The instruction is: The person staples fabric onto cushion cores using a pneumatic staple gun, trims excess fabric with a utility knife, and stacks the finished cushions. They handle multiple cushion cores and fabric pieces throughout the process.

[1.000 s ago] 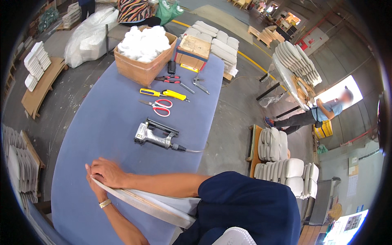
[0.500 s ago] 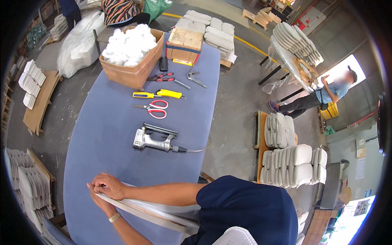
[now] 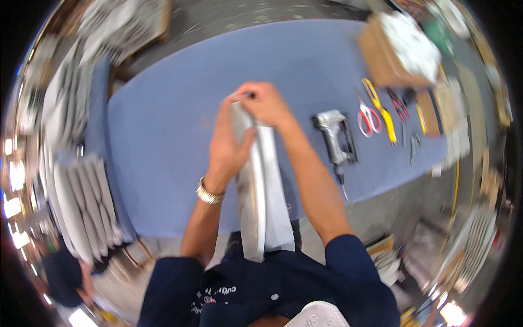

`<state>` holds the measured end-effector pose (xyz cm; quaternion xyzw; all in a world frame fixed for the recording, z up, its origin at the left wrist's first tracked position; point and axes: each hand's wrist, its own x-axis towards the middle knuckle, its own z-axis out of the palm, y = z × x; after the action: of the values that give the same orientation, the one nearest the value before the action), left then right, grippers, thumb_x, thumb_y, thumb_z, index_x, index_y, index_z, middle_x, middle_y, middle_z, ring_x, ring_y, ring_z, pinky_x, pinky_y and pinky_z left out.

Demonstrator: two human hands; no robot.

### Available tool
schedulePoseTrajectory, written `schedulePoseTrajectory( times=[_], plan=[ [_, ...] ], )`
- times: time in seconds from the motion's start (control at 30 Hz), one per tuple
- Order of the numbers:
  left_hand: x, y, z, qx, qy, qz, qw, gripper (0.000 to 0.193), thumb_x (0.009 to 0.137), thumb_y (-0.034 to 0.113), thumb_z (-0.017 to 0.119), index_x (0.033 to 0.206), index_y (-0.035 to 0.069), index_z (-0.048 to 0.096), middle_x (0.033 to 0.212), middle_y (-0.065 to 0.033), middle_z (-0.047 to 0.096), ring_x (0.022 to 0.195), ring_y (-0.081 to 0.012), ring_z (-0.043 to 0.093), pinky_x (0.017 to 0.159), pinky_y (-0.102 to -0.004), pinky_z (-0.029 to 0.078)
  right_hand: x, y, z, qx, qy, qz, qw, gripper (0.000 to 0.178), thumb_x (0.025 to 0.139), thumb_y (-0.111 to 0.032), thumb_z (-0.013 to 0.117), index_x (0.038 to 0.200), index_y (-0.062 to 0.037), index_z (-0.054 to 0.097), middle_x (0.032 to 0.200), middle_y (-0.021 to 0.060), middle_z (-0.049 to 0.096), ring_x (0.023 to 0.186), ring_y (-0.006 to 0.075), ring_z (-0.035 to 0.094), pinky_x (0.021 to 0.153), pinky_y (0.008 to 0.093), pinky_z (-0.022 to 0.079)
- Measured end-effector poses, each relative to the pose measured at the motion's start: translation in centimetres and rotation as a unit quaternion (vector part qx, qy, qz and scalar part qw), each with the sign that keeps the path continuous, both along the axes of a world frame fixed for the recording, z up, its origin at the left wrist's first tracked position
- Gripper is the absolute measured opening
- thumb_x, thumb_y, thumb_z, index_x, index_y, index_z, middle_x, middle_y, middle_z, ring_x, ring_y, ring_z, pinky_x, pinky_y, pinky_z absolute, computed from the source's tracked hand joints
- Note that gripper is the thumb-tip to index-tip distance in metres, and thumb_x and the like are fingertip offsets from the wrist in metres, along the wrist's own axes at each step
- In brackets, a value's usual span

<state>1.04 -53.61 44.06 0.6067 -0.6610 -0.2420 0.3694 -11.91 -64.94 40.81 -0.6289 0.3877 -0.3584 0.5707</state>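
1. Left hand (image 3: 227, 147): fingers wrapped shut around the side of a long pale panel (image 3: 260, 185), thumb pressed on its face; gold wristwatch (image 3: 208, 192) on that wrist.
2. Right hand (image 3: 262, 102): fingers curled closed over the panel's far tip, pinching it at the top end.
3. Panel: narrow, grey-white, looks like a covered strip; runs from the person's chest at 6 o'clock up to the hands at centre, far end over the desk (image 3: 180, 125), near end against the dark blue shirt (image 3: 272, 289). Whether the tip touches the desk, cannot tell.
4. Desk: blue cloth cover, wide, curved by the lens.
5. At 3 o'clock of the hands, near: grey staple gun (image 3: 336, 136) lying on the desk, hose trailing toward the desk edge.
6. Further at 3 o'clock: red-handled scissors (image 3: 368, 117), just beside them a yellow-handled tool (image 3: 381, 111), then small dark hand tools, blurred.
7. At 1–2 o'clock, far corner of the desk: cardboard box (image 3: 381, 60), open top, filled with white fluffy stuffing (image 3: 411, 38) heaped above the rim.
8. Just beside the tools, a flat brown box (image 3: 430, 111); contents not readable.
9. At 9 o'clock, off the desk: stacks of pale padded panels (image 3: 81, 201) standing on edge.
10. At 7 o'clock, floor level: another person (image 3: 62, 275) in dark clothes, blurred.
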Motion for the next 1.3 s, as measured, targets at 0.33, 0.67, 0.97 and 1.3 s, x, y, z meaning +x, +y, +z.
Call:
schedulePoseTrajectory(
  times=[0.33,0.67,0.97,1.3],
  plan=[
    [1.6,0.2,1.4,0.127,0.141,0.171,0.967,0.033,0.100,0.019,0.060,0.124,-0.001,0.072,0.099,-0.0207,0.076,0.086,-0.0228,0.072,0.080,-0.0317,0.055,1.0,1.8,-1.5,-0.032,-0.029,-0.120,0.992,0.016,0.098,-0.014,0.073,0.095,0.0013,0.074,0.102,0.0067,0.073,0.086,0.0102,0.064,0.076,0.0270,0.052],
    [-2.0,0.7,-0.7,0.016,0.405,0.304,0.862,0.028,0.105,0.022,0.062,0.114,-0.002,0.074,0.111,-0.0142,0.076,0.085,-0.0179,0.069,0.076,-0.0308,0.053,4.2,5.1,-2.4,-0.036,-0.150,-0.198,0.968,0.017,0.105,-0.019,0.066,0.099,-0.0029,0.067,0.098,0.0073,0.075,0.086,0.0128,0.066,0.079,0.0295,0.055],
    [-3.8,0.0,-1.1,-0.068,0.391,0.277,0.875,0.022,0.105,0.017,0.063,0.113,0.000,0.076,0.114,-0.0104,0.077,0.103,-0.0172,0.069,0.093,-0.0319,0.053,3.1,4.1,-3.5,-0.008,-0.221,-0.162,0.962,0.021,0.109,-0.024,0.060,0.097,-0.0059,0.059,0.097,0.0116,0.074,0.127,0.0264,0.062,0.105,0.0427,0.047],
    [-3.2,4.0,-0.1,-0.097,0.284,0.220,0.928,0.022,0.105,0.016,0.061,0.111,0.004,0.078,0.114,-0.0089,0.078,0.117,-0.0246,0.069,0.116,-0.0502,0.038,3.5,7.5,-1.6,-0.068,-0.284,-0.136,0.947,0.020,0.108,-0.021,0.058,0.094,-0.0071,0.057,0.083,0.0060,0.066,0.106,0.0214,0.062,0.107,0.0449,0.044]
  ],
)
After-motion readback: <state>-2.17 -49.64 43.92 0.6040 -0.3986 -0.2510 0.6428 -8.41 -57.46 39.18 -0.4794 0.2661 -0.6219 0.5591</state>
